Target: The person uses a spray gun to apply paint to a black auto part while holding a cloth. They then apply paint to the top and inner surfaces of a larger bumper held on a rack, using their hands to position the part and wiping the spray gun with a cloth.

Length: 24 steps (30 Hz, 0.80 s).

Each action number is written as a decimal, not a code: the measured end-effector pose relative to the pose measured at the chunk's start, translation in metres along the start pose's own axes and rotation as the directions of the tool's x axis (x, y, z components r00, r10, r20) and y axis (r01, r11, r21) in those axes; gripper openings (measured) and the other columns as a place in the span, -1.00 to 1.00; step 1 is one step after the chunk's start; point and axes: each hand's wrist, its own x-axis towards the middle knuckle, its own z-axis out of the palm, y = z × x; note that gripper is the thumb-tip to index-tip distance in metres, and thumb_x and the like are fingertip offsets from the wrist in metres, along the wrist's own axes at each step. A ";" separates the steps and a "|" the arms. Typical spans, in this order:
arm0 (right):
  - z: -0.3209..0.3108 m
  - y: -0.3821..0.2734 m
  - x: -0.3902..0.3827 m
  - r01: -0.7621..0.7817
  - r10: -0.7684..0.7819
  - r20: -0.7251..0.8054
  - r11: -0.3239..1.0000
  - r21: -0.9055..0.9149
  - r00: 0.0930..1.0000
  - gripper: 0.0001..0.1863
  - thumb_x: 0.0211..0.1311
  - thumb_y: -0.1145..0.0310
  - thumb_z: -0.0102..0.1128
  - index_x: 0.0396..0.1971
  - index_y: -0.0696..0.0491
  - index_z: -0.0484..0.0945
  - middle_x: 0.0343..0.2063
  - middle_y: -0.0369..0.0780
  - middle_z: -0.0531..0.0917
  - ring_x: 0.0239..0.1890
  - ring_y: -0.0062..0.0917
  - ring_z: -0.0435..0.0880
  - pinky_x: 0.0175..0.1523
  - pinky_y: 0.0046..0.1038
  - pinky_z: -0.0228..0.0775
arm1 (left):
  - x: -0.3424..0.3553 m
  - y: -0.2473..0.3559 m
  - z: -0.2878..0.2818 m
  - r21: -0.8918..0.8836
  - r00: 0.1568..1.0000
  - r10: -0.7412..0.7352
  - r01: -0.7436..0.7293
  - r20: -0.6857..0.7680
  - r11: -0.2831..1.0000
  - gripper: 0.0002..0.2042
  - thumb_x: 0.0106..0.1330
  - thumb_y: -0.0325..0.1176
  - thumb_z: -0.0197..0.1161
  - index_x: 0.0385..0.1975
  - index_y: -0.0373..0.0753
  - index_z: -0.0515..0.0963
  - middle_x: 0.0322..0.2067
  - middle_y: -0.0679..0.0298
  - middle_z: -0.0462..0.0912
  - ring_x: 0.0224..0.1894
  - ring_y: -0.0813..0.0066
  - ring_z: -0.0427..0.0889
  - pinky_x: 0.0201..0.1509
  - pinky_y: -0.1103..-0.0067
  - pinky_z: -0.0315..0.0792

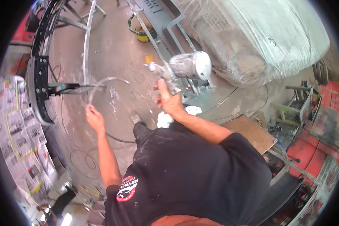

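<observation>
My right hand [168, 98] is shut on the grip of a paint-spattered spray gun [184, 67], held up at chest height with its grey cup lying sideways. My left hand [94, 117] is out to the left and closed around a thin grey air hose [103, 82], which loops up and over toward the gun. A black car bumper [39, 75] hangs on a metal stand just left of the left hand. A white rag [164, 119] shows below my right wrist. My dark, paint-flecked shirt fills the lower middle of the view.
A car wrapped in clear plastic sheeting [260, 37] fills the upper right. A grey panel on a metal rack [160, 22] stands ahead, with a yellow-rimmed bucket [138, 31] beside it. A surface masked with newspaper [19, 132] is at left; a wooden board [248, 132] and cluttered shelves are at right.
</observation>
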 end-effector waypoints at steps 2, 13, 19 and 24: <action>0.014 0.012 0.000 0.032 -0.026 -0.133 0.999 0.043 0.991 -0.55 0.39 -0.05 0.07 -0.13 0.10 0.53 -0.29 -0.24 0.64 -0.66 -0.66 0.47 -0.67 -0.56 0.30 | -0.031 -0.062 0.046 0.340 0.986 0.164 -0.155 0.000 0.928 -0.51 0.37 -0.19 0.08 0.22 -0.32 0.35 0.16 -0.15 0.43 0.20 -0.08 0.42 0.25 0.22 0.31; 0.103 0.037 -0.054 0.198 -0.064 -0.527 0.959 0.202 0.847 -0.53 0.35 -0.02 0.15 -0.13 0.14 0.49 -0.36 -0.20 0.60 -0.69 -0.61 0.46 -0.70 -0.52 0.28 | -0.053 -0.140 -0.063 0.061 -0.172 0.020 0.451 0.985 0.891 -0.41 0.38 0.10 0.05 0.08 -0.37 0.53 -0.01 0.03 0.61 0.05 0.36 0.51 0.18 0.40 0.36; 0.130 0.053 -0.060 0.164 -0.080 -0.544 0.981 0.107 0.835 -0.53 0.35 -0.07 0.12 -0.18 0.10 0.50 -0.38 -0.20 0.63 -0.70 -0.59 0.45 -0.70 -0.52 0.23 | 0.025 -0.141 -0.027 0.029 -0.130 0.026 0.404 0.991 0.914 -0.54 0.43 -0.02 0.06 -0.04 -0.35 0.60 -0.13 0.19 0.68 -0.12 0.54 0.56 0.02 0.53 0.44; 0.119 0.063 -0.041 0.224 -0.025 -0.679 0.952 0.207 0.734 -0.48 0.33 -0.08 0.15 -0.25 0.19 0.55 -0.48 -0.22 0.60 -0.72 -0.61 0.46 -0.70 -0.53 0.28 | 0.065 0.024 -0.003 -0.538 0.170 0.521 0.074 0.837 0.840 -0.60 0.45 -0.09 0.07 -0.06 -0.33 0.60 -0.14 0.23 0.68 -0.04 0.49 0.60 0.01 0.50 0.47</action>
